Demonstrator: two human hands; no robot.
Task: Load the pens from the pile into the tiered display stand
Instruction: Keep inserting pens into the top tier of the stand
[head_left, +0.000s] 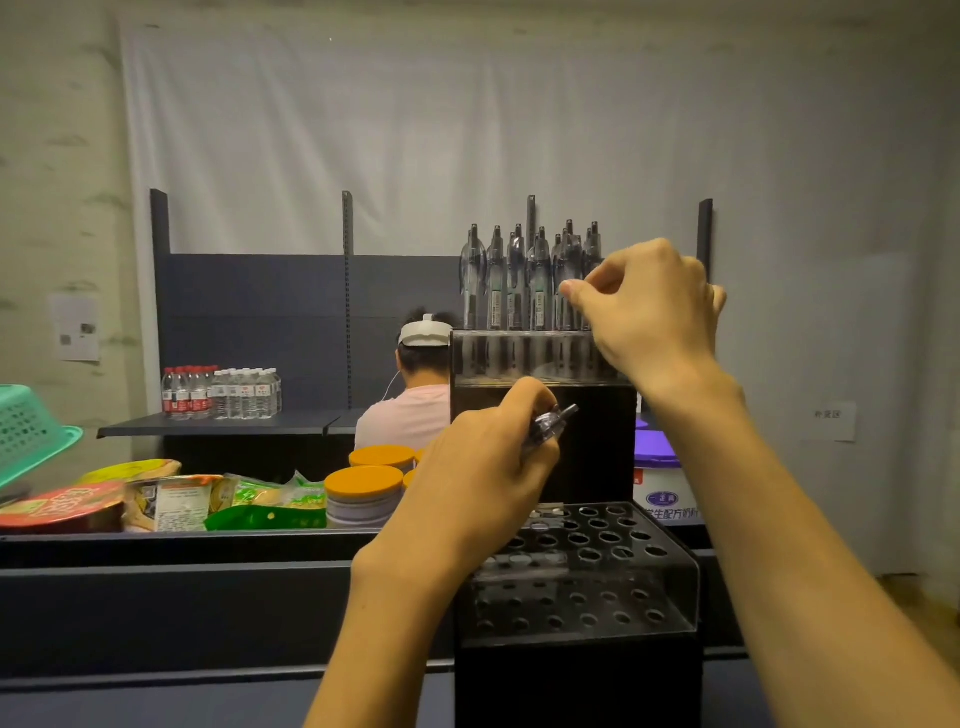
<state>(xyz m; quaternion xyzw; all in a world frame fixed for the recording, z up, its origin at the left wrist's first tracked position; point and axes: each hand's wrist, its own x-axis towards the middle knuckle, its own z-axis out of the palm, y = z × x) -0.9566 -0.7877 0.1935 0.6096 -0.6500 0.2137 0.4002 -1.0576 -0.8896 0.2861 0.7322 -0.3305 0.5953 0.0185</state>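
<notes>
The fingers (574, 288) of the right hand (649, 312) are pinched together, thumb against forefinger, at the right end of the back row of pens; whether they actually nip a pen barrel I cannot tell, since the hand covers that spot. The fingers of the left hand (488, 462) are curled round a small bunch of clear-barrelled pens (551, 423), whose dark tips poke out up and to the right, in front of the stand's tall black middle wall.

The black tiered acrylic display stand with round holes (670, 561) is the landmark. On its top tier stands a row of translucent grey pens with dark clips and white labels (519, 280), upright and close-packed, tips up. The lower tiers, nearer the camera, show open holes, nearly all unfilled. The pile itself is not in view.

Risks, as I judge them: the upright pens stand crowded, so a nudge from the right hand as it works could tilt neighbours or lift one out. The bunch in the left hand is held loosely near its ends; a pen may slide free and drop behind the stand or onto the dark shelf below it. The holes are small and the glossy acrylic reflects, so a tip could miss its hole.
</notes>
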